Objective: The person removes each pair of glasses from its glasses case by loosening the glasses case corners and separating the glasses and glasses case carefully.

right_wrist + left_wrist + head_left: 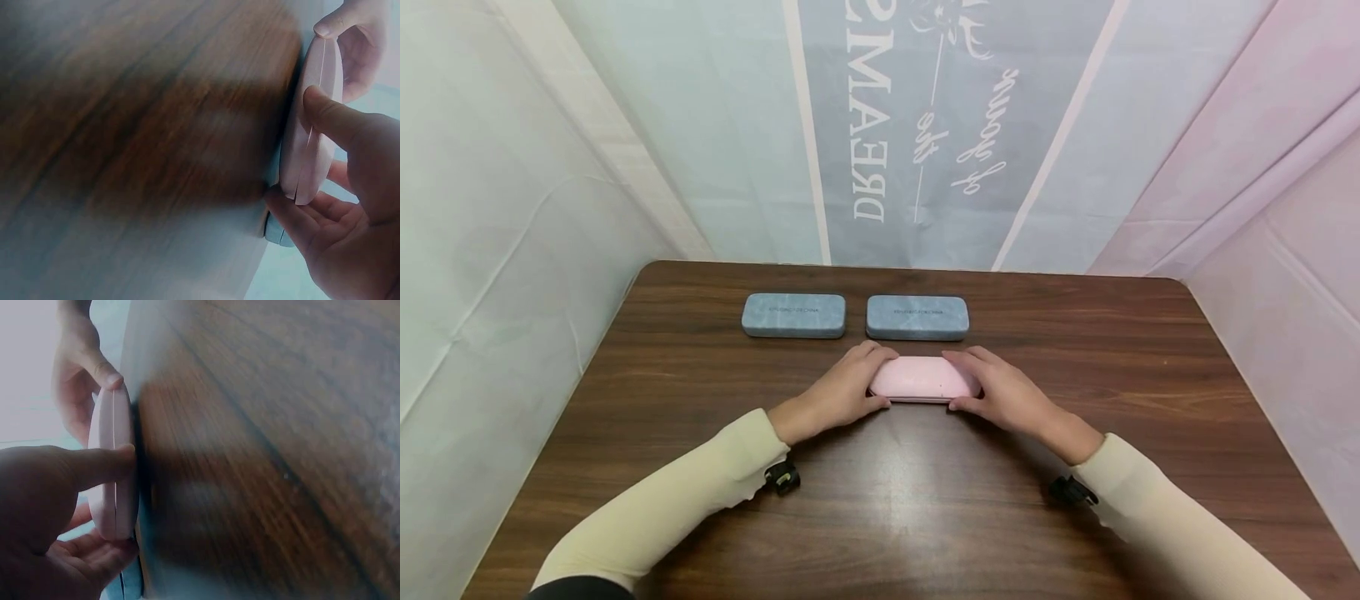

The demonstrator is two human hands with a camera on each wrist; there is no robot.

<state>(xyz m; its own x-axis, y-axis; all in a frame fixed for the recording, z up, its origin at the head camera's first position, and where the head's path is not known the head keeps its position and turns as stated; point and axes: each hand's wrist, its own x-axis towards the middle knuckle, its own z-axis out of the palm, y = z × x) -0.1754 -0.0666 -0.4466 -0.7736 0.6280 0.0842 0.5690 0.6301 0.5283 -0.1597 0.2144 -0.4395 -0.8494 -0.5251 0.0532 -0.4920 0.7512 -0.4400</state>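
A pink glasses case [925, 378] with rounded ends lies at the middle of the table, its long side facing me. My left hand [853, 385] grips its left end, thumb on the near side and fingers round the far side. At the other end my right hand [997, 388] holds it the same way. In the left wrist view the pink case [107, 506] shows a seam along its near side, with the left thumb lying across it. The right wrist view shows the right thumb on the case [301, 164], with a narrow gap along the seam near that end.
Two blue-grey cases [794, 316] [917, 317] with dark lettering lie side by side behind the pink one, close to my fingers. The brown wooden table [895, 517] ends at a printed curtain [917, 133] at the back, with pale cloth on both sides.
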